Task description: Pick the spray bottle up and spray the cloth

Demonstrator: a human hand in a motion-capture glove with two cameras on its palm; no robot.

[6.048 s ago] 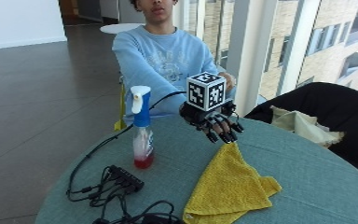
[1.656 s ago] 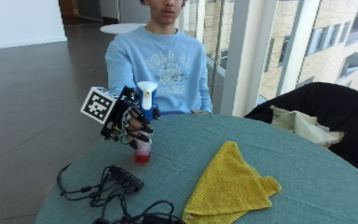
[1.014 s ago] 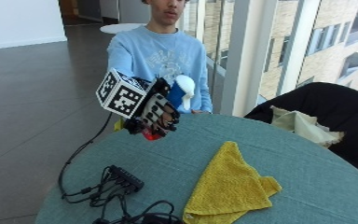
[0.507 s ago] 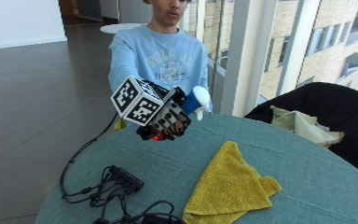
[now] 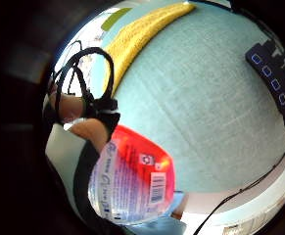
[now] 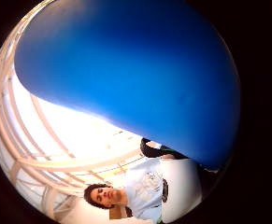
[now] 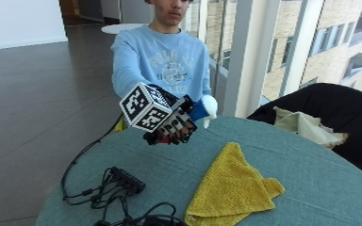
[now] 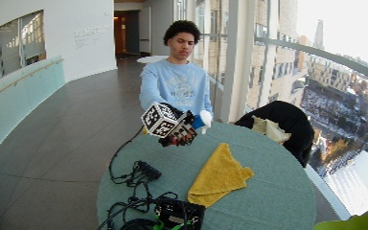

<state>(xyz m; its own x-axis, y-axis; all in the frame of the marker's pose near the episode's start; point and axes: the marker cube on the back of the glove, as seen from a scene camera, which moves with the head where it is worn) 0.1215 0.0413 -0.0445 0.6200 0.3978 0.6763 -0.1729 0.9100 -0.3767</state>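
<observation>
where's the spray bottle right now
In the outside view the spray bottle is off the table, gripped in the gloved right hand in front of the person's chest, its white nozzle tipped toward the yellow cloth lying below it.

Bottle mostly hidden behind the glove

The black-gloved right hand [image 7: 171, 123] covers the clear red-bottomed spray bottle [image 7: 201, 109] from outside; only its blue-and-white head shows. The bottle's trigger is not visible, and its label print [image 5: 125, 183] is too blurred to read.
</observation>
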